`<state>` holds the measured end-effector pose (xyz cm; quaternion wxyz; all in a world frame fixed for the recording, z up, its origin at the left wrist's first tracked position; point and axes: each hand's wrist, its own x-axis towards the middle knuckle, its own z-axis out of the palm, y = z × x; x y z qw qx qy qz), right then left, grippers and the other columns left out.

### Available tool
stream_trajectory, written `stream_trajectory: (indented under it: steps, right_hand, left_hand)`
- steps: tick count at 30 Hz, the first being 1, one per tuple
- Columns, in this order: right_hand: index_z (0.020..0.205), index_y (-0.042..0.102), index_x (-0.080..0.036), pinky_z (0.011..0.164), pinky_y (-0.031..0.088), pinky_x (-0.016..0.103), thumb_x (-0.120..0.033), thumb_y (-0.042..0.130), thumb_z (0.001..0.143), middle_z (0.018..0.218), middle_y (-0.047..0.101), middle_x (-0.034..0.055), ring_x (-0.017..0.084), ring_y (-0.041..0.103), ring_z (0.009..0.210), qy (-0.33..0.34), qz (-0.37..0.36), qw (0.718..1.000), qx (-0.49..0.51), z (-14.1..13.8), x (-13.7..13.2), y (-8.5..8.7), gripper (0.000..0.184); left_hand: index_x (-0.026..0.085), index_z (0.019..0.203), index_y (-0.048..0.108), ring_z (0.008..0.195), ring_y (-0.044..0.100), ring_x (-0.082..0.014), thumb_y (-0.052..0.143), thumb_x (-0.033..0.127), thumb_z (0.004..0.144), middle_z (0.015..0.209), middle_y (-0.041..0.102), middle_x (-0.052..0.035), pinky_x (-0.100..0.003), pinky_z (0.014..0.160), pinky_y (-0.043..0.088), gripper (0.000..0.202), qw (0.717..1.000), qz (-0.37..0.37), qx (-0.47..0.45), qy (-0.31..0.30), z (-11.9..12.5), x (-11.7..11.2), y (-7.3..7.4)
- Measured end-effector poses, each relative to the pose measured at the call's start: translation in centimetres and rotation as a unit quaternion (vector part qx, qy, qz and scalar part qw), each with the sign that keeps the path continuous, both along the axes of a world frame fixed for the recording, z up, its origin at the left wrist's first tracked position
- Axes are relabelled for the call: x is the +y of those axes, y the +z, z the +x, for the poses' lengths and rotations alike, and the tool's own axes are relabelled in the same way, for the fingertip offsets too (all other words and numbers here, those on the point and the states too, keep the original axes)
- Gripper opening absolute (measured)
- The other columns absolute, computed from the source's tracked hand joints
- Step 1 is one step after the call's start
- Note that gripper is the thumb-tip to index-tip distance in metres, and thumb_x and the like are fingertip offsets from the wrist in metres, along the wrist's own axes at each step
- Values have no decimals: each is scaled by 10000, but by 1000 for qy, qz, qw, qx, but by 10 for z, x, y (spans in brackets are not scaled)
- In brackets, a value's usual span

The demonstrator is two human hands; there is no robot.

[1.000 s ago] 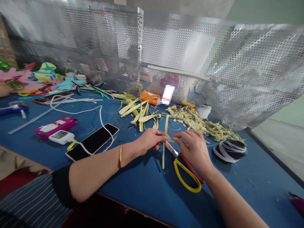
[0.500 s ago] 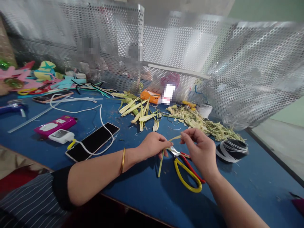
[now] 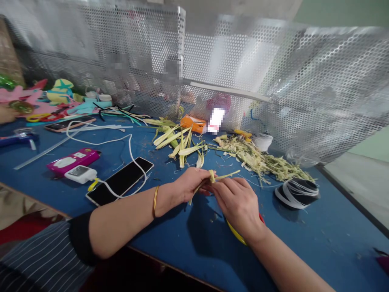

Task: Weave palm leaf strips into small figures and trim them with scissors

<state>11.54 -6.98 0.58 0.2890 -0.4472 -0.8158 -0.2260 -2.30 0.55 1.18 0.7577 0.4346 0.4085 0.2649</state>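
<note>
My left hand [image 3: 194,183] pinches a thin yellow-green leaf strip [image 3: 212,175], looped near the fingertips. One end of the strip sticks out to the right, and another hangs below my left fingers. My right hand [image 3: 237,202] meets the left at the loop, its fingers closed against the strip; its fingertips are partly hidden. Beneath my right hand lie the scissors [image 3: 236,234], with only parts of the yellow and red handles showing. Beyond both hands lie pale cut leaf pieces [image 3: 189,151].
A heap of shredded leaf bits [image 3: 258,158] and a black spool with white thread [image 3: 297,194] lie to the right. On the left are a phone [image 3: 121,181], a magenta device [image 3: 73,160] and a white cable [image 3: 130,148]. Perforated clear sheeting [image 3: 225,61] stands behind.
My right hand has moved left and down to meet my left hand, now covering most of the scissors. The strip has been bent into a loop at the fingertips.
</note>
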Motion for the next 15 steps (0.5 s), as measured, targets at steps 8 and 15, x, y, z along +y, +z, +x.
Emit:
stream_trajectory:
  steps: [8, 15]
  right_hand:
    - [815, 617, -199, 770, 339, 340, -133, 499, 938, 746, 665, 24, 161, 551, 685, -45, -4, 999, -19, 2, 2, 3, 183]
    - [880, 635, -201, 846, 350, 367, -114, 483, 927, 846, 671, 39, 187, 548, 771, -31, -4, 998, -50, 0, 2, 1, 182]
  left_hand:
    - [118, 734, 649, 559, 548, -83, 584, 139, 739, 619, 590, 3, -228, 624, 470, 69, 993, -67, -98, -24, -1, 4, 2]
    - [108, 895, 691, 531, 515, -64, 704, 91, 696, 646, 606, 9, -189, 517, 375, 200, 991, -50, -125, -3, 2, 3, -4]
